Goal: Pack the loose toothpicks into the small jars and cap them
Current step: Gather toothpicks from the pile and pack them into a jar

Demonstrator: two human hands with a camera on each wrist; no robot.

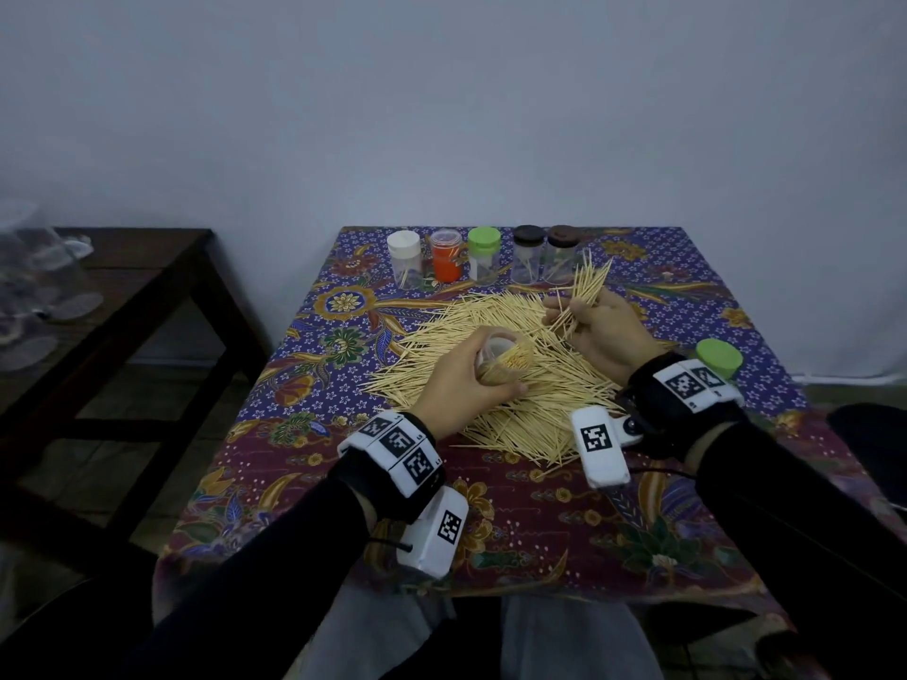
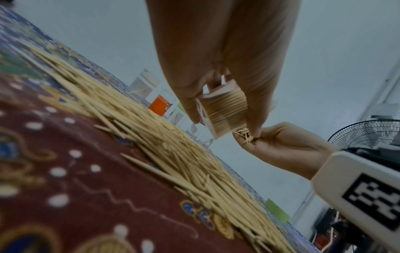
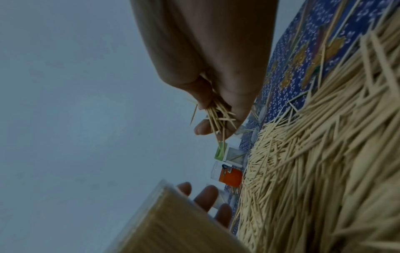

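Surface: a bench (image 1: 765, 306) covered with a floral batik cloth in blue, maroon and gold, set against a plain pale wall (image 1: 441, 115). A dark wooden side table (image 1: 147, 267) stands to its left. A black pedestal fan (image 2: 368, 131) shows in the left wrist view.

A broad heap of loose pale wooden toothpicks (image 1: 515, 400) covers the middle of the bench. Along the far edge stands a row of five small jars: a clear jar with white cap (image 1: 404, 257), an orange jar with clear cap (image 1: 446, 257), a clear jar with green cap (image 1: 484, 255), a clear jar with black cap (image 1: 528, 255) and a clear jar with brown cap (image 1: 562, 252). A loose green cap (image 1: 719, 358) lies near the right edge, just beyond the right wrist.

Left hand (image 1: 466, 380): held over the heap, fingers and thumb curled round a small clear uncapped jar (image 2: 225, 113). The jar is tilted, its mouth turned toward the right hand, and is packed with toothpicks standing side by side.

Right hand (image 1: 606, 331): raised above the far right part of the heap, fingers closed on a bundle of toothpicks (image 1: 581, 292) that fans upward past the knuckles, its tips splayed. The bundle's lower ends lie near the jar mouth; whether they touch it cannot be told.
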